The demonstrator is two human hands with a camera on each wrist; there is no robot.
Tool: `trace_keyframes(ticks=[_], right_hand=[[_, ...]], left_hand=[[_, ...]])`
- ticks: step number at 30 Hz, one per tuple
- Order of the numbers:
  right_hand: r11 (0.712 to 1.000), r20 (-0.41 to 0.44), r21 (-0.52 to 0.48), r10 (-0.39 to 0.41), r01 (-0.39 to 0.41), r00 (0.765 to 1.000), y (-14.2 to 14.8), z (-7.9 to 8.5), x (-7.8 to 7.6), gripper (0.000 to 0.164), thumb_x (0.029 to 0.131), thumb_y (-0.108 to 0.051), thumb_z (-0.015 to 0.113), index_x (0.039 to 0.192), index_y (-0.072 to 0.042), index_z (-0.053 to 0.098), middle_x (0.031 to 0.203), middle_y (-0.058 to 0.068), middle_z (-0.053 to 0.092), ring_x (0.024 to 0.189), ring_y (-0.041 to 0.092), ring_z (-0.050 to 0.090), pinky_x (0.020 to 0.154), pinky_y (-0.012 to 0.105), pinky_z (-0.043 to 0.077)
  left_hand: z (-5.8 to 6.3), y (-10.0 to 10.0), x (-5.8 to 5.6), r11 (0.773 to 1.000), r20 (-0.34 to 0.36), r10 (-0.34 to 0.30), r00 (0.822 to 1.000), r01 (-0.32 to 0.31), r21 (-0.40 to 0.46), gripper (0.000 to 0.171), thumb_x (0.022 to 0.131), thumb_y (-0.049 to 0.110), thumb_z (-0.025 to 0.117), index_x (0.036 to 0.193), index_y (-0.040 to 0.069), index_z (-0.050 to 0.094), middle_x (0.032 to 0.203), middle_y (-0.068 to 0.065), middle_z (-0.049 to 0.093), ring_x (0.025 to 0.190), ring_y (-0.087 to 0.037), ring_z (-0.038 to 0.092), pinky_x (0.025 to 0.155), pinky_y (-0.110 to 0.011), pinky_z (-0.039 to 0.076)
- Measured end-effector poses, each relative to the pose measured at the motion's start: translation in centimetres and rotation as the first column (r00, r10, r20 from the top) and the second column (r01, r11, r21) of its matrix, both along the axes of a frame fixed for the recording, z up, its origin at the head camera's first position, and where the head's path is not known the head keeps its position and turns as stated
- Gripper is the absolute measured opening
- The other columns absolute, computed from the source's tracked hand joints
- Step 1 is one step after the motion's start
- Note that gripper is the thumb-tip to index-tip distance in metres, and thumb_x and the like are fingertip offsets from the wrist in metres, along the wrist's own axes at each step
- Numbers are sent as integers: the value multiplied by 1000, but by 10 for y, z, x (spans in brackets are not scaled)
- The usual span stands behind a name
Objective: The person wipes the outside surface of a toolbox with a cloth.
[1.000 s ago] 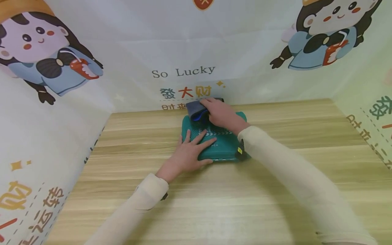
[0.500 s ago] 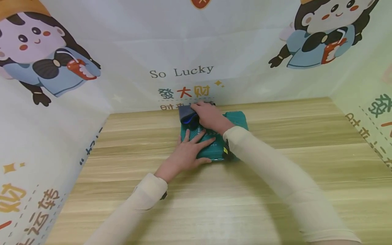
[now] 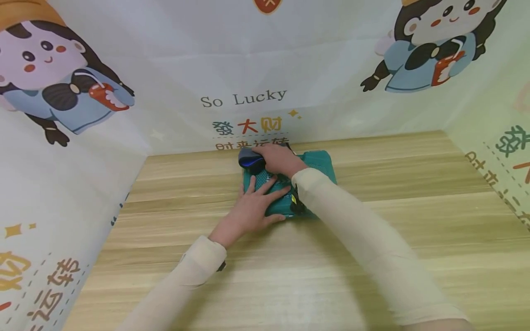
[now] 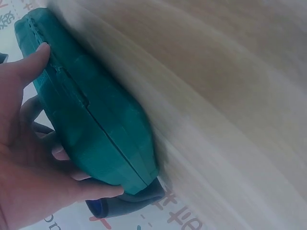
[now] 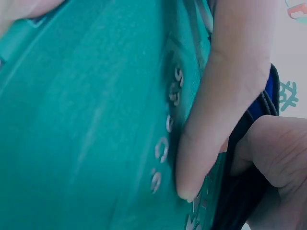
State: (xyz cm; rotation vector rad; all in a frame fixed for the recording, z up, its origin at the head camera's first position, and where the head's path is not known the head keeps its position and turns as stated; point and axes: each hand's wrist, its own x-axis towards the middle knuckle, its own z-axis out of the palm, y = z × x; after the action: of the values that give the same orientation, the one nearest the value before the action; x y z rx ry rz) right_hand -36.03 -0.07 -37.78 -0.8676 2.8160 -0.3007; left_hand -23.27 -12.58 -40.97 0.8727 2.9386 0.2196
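Observation:
A flat teal zip-free hard case point(image 3: 319, 162) with printed lettering lies on the table near the back wall. My left hand point(image 3: 253, 209) rests on it with fingers spread; in the left wrist view the thumb lies along the seam of the case point(image 4: 103, 110). My right hand point(image 3: 281, 160) grips a folded dark grey-blue cloth point(image 3: 250, 160) over the case's back left corner. From the right wrist, the cloth point(image 5: 249, 187) shows bunched beneath the hand, beside the case's lettered top point(image 5: 96, 105). The right fingertips are mostly hidden.
The wood-grain table point(image 3: 414, 193) stretches out on both sides and in front of the case. A white printed sheet point(image 3: 331, 69) with cartoon figures and lettering rises behind the table and along both sides.
My right hand has slid the cloth leftward across the back of the case, uncovering more of its right side. The left hand has stayed in place.

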Motion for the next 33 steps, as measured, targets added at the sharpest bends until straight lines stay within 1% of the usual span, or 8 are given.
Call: trace_keyframes(ticks=[6,11,15,22,26,33], right_hand=[[999,35,18,-31,30,999,-5,-2,-6,61,103,-5,53,160,-19,36,158,9,40,139,31,42,108,50,38],[999,17,24,-39,38,999,-8,-5,-7,60,104,-4,52,160,-21,36,157,9,42,137,30,45,106,50,41],[999,10,34,-32,32,999,-12,-5,-8,58,106,-5,48,160,-21,36,157,9,42,137,29,45,105,50,42],[997,40,48,-61,59,997,-15,-2,-13,58,105,-7,53,159,-21,39,155,7,45,134,28,48,102,47,44],[995,51,60,-80,77,996,-12,-2,-14,56,105,-8,54,157,-21,42,154,6,46,135,28,47,102,46,44],[995,65,53,-92,89,994,-3,-1,-16,55,105,-8,53,157,-19,42,155,10,45,135,31,48,105,46,42]], left_hand=[[0,0,2,1000,-17,5,1000,-5,0,71,97,56,62,159,33,37,167,-9,20,139,-65,13,102,-78,23],[1,-2,2,1000,-30,2,1000,-2,-13,71,97,56,61,160,33,36,166,-10,21,138,-66,15,102,-77,24],[2,-4,3,1000,-20,17,1000,-18,-8,70,97,55,62,159,32,38,166,-10,21,139,-65,14,102,-77,23],[5,-4,2,1000,-11,23,1000,-23,-3,69,97,56,63,157,30,42,167,-8,20,139,-64,14,102,-77,24],[4,-1,2,1000,5,25,1000,-25,7,69,96,56,65,156,29,45,167,-8,21,139,-64,14,102,-77,24],[2,2,2,999,10,37,999,-37,9,71,95,57,65,157,32,42,167,-7,20,140,-63,14,103,-76,23]])
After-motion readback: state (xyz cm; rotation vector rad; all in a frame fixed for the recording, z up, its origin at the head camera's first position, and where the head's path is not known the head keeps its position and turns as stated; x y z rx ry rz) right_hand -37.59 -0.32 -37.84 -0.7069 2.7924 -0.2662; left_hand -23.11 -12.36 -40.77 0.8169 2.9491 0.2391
